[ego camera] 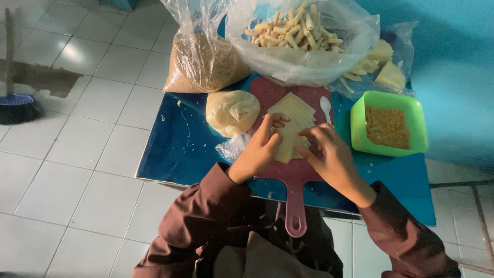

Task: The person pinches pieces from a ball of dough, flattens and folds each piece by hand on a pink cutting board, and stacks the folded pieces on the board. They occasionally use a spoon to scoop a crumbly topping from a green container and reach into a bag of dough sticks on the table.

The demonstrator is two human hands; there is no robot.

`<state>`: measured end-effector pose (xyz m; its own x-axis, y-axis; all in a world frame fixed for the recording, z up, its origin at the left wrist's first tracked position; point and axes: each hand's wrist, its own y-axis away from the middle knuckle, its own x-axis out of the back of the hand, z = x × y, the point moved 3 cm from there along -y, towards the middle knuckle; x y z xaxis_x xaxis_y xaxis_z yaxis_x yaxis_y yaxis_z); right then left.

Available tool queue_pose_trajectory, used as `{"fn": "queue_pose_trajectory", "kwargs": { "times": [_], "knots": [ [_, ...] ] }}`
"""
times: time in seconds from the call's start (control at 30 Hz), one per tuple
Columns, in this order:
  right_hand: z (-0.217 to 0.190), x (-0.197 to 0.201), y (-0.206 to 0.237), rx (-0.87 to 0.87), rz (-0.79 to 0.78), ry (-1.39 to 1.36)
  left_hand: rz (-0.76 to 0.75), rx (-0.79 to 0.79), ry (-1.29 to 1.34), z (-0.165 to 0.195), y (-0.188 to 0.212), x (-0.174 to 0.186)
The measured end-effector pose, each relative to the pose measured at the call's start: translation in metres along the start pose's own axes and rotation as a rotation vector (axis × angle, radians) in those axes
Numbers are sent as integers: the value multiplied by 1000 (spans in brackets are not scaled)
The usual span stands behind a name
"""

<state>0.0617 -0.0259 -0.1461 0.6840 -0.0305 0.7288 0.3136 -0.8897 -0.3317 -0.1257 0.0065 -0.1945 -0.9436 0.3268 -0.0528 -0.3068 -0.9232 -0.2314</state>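
Green tub of crumbs [389,127], white spoon [326,107], dough ball [232,112], 2 bulging plastic bags [205,62], broom [16,105].

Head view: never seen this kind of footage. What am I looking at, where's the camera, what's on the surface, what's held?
There is no machine here. One camera sits on a person's head and looks down at their two bare hands.

The left hand and the right hand both rest on a stack of thin pale sheets lying on a dark red cutting board. The fingers pinch at the top sheet.

The board lies on a blue mat on a tiled floor. Around it: a ball of dough, a white spoon, a green tub of crumbs, a bag of crumbs, and a bag of finished rolls.
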Motion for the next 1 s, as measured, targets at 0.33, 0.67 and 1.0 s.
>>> {"fn": "queue_pose_trajectory", "kwargs": {
  "times": [0.33, 0.67, 1.0],
  "knots": [
    [7, 5, -12, -109, 127, -107, -97, 280, 219, -25, -6, 5],
    [-13, -7, -12, 483, 205, 175, -43, 345, 376, -26, -4, 6],
    [1, -8, -19, 421, 255, 199, -191, 254, 437, -26, -10, 10]
  ]
}}
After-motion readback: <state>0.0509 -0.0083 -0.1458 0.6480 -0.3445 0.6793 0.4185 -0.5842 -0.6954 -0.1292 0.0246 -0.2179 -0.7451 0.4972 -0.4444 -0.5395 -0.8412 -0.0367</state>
